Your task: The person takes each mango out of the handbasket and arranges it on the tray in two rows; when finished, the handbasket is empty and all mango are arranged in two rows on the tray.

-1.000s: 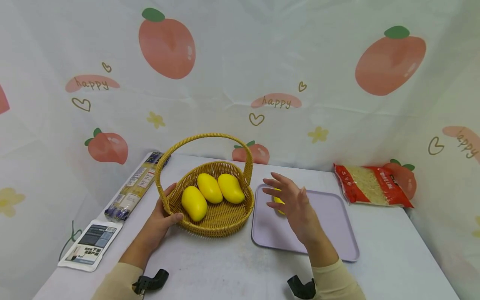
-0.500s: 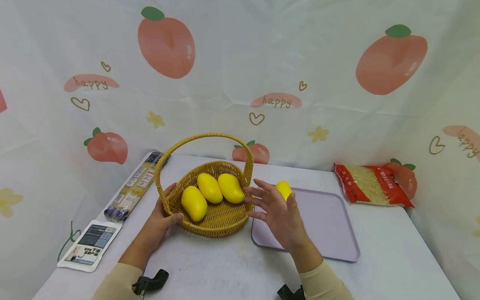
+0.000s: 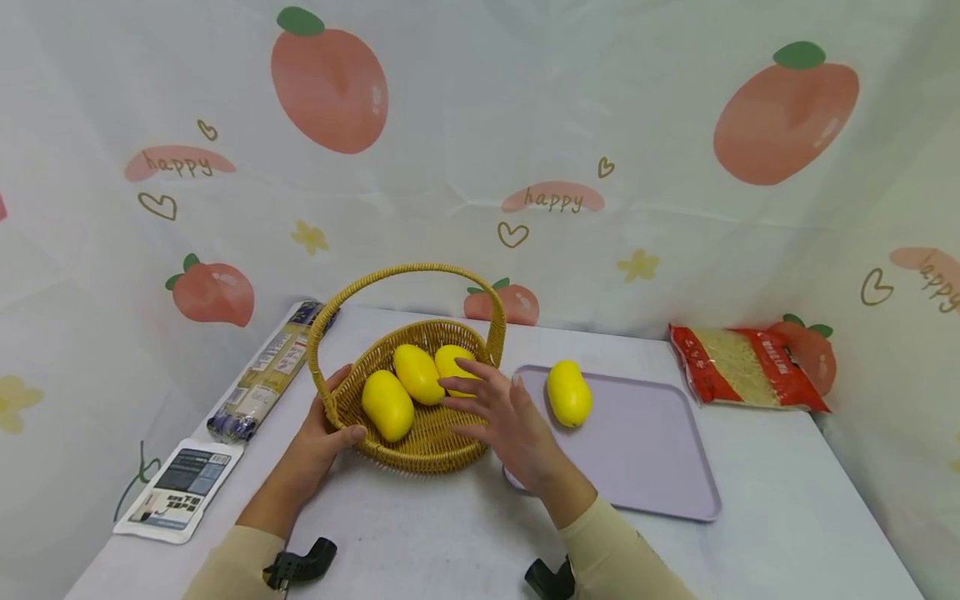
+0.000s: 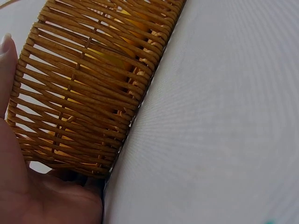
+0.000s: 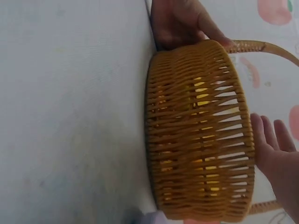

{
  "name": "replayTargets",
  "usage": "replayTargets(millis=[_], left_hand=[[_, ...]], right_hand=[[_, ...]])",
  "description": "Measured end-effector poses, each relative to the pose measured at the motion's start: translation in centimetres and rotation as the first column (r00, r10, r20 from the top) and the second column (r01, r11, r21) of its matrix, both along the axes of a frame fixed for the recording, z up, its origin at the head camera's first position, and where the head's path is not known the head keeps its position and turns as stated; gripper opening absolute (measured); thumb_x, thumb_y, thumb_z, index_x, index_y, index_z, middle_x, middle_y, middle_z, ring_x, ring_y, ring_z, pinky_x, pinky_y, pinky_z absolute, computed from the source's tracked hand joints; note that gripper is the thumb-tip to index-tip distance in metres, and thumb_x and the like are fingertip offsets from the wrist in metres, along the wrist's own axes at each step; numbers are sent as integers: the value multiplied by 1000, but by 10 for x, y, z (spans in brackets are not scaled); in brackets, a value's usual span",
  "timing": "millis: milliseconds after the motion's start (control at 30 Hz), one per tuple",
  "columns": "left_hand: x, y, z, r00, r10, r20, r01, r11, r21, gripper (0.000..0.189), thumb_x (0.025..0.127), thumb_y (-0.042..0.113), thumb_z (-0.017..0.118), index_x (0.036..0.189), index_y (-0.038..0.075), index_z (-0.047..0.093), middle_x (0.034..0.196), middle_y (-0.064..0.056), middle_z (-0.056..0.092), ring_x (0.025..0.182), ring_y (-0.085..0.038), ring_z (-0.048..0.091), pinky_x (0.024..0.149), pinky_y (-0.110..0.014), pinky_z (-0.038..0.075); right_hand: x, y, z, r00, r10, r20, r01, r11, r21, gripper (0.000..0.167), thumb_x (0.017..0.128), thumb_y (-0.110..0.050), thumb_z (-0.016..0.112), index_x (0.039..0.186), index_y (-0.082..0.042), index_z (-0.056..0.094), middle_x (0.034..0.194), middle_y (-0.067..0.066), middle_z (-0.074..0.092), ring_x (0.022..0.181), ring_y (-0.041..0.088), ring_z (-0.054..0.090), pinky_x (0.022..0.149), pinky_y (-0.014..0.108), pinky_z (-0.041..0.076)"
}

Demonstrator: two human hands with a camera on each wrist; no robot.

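Note:
A wicker basket with a tall arched handle stands on the white table, holding three yellow mangoes. My left hand grips its left side, thumb over the rim and fingers along the outside. In the left wrist view the basket's woven wall fills the space beside the palm. My right hand is over the basket's right rim, fingers spread and holding nothing, partly covering the rightmost mango. Another mango lies on the lilac tray to the right, touched by neither hand.
A red bag with pale contents lies at the back right. Along the left edge are a long clear packet and a white pouch. A printed curtain hangs behind the table.
My right hand has moved left from above the tray to over the basket's right side, uncovering the mango on the tray. The left hand keeps its grip on the basket.

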State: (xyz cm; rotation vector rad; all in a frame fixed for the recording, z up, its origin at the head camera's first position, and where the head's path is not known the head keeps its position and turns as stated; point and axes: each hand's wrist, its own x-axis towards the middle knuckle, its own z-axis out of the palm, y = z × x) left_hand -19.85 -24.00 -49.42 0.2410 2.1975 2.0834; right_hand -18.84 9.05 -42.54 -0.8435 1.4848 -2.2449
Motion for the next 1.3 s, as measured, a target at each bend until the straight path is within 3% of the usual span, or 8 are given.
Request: replayTargets(millis=[167,300,467,667,900,1067,1200,1300], left_hand=[[-1,-1,0,1000,4,1,-4,1000,-9,96,104,13,75,176,34,16,181,-8,11,162,-37,16,110,-11,32],[-2,-1,-1,1000,5,11,-5,1000,-14,96,104,13,75,176,36,16,180,-8,12,162,-37,17,110,-11,33],[-3,-2,-1,1000,16,22,-15,1000,-27,94,105,13,74,175,38,17,181,-7,12,161,-36,19,110,-12,33],[-2,-1,1,1000,4,22,-4,1000,-15,94,105,13,74,176,36,16,181,-8,10,162,-36,18,111,-12,33],[-1,-2,2,1000,6,11,-5,1000,-16,96,104,16,76,176,35,16,180,-9,13,158,-35,23,109,-12,34],[-2,-1,2,1000,5,26,-5,1000,-19,95,104,19,76,175,37,16,179,-7,15,156,-33,27,109,-14,35],[-2,0,2,1000,10,27,-9,1000,-26,95,104,23,77,175,37,16,180,-7,13,158,-34,24,109,-13,35],[-2,0,1,999,12,31,-11,1000,-28,95,104,25,78,176,37,16,180,-7,12,160,-35,22,109,-13,34]], right_hand=[[-16,-22,0,999,1,51,-3,999,43,94,109,-74,34,170,-3,27,162,31,42,147,60,35,117,74,30],[-27,-39,-2,996,-32,85,22,993,114,83,112,-66,35,169,-6,33,159,26,48,147,54,41,118,69,35],[-38,-55,-3,997,-55,63,37,967,253,74,112,-64,35,167,-14,40,159,21,50,147,44,45,117,62,40],[-47,-67,-5,992,-80,102,38,933,359,79,110,-72,36,165,-17,47,159,18,53,147,38,48,117,62,41],[-53,-82,-4,990,-46,133,-30,854,520,87,107,-76,39,169,-15,39,160,7,50,144,29,50,111,56,47],[-56,-90,-5,992,-15,125,-61,812,581,85,107,-75,42,170,-18,37,162,-3,47,141,18,50,112,54,47],[-57,-92,-7,996,-22,90,-43,747,664,83,107,-73,48,170,-20,39,167,-5,43,147,15,44,118,52,41],[-55,-90,-9,998,-20,55,-26,691,722,70,108,-62,56,165,-21,49,160,-3,52,144,16,49,120,51,39]])
